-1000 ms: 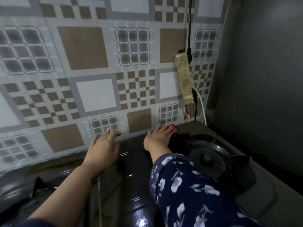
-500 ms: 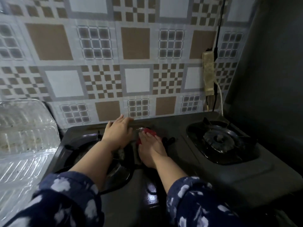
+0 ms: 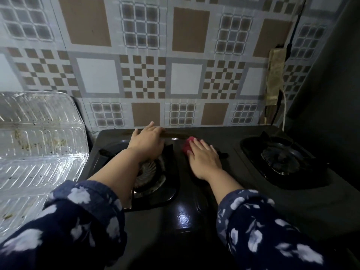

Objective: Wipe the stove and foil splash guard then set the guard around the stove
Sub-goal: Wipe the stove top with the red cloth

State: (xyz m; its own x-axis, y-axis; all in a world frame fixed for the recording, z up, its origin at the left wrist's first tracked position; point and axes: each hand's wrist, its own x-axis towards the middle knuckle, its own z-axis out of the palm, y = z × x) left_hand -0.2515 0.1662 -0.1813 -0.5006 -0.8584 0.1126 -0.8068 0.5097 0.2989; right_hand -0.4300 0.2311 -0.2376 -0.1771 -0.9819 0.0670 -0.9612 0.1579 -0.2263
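Black two-burner gas stove (image 3: 194,221), foil splash guard (image 3: 39,143) just left.
Right hand (image 3: 204,160) flat, fingers straight, pressing red cloth (image 3: 187,147); left hand (image 3: 148,143) flat at back edge, holding nothing.

On stove (image 3: 185,221), right hand (image 3: 204,158) presses red cloth (image 3: 187,146); left hand (image 3: 148,143) flat beside.
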